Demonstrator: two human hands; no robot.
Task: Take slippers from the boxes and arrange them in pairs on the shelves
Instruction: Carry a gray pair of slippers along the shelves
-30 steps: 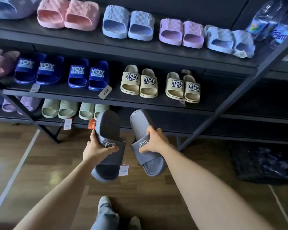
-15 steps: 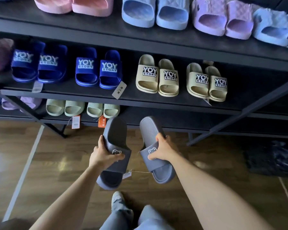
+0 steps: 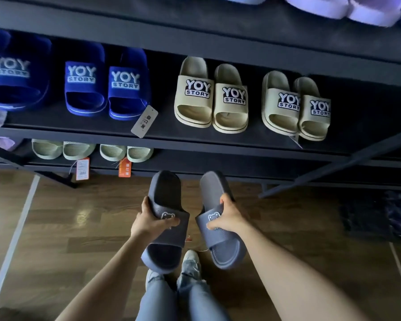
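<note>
I hold two grey-blue slippers with a small bear logo on the strap, heels pointing at the shelves. My left hand (image 3: 152,220) grips the left slipper (image 3: 166,249) across its strap, thumb on top. My right hand (image 3: 227,218) grips the right slipper (image 3: 222,249) the same way. Both hang above the wooden floor, just in front of the lowest shelf (image 3: 229,174). On the middle shelf (image 3: 195,141) stand blue YOY STORY pairs (image 3: 104,84) and two beige pairs (image 3: 212,98).
Pale green slippers (image 3: 90,150) with orange tags sit on the lowest shelf at the left; its right part shows no slippers. A slanted metal brace (image 3: 333,169) crosses at the right. A dark bag (image 3: 377,216) lies on the floor. My knees and a shoe (image 3: 190,262) are below the slippers.
I have moved closer to the shelves and lower, so the top shelf has slid mostly out of view. Both slippers stay in my hands, nearer the lowest shelf.
</note>
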